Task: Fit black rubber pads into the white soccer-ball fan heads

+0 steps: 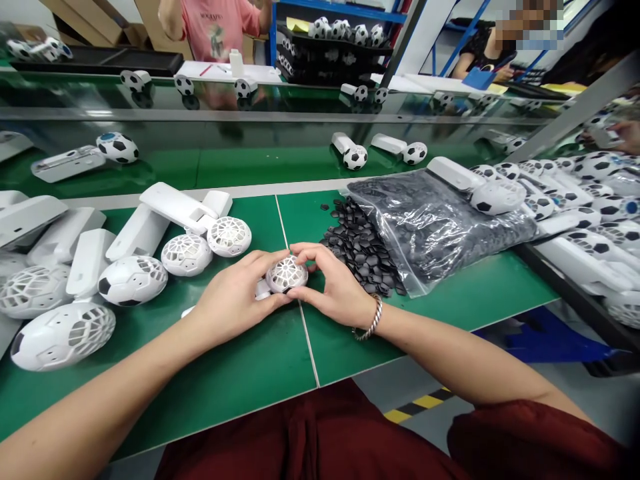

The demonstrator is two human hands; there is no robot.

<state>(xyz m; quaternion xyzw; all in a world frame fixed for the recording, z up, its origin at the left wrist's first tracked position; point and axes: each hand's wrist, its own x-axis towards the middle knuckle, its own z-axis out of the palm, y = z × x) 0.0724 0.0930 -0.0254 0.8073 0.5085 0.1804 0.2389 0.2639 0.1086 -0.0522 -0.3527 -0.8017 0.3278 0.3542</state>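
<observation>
Between my two hands, low over the green tabletop, is a white handheld fan whose round head is shaped like a football with an open grille. My left hand grips the head from the left, and most of the fan's handle is hidden under it. On the other side my right hand has its thumb and fingers pressed to the head's edge; whether a small piece is in those fingers I cannot make out. Just right of that hand lies a heap of small black patches.
A clear plastic bag full of black patches lies at right. Several white fans crowd the left. Finished-looking football fans fill a black tray on the right. Beyond the table edge runs a green conveyor with fans; a person in pink is opposite.
</observation>
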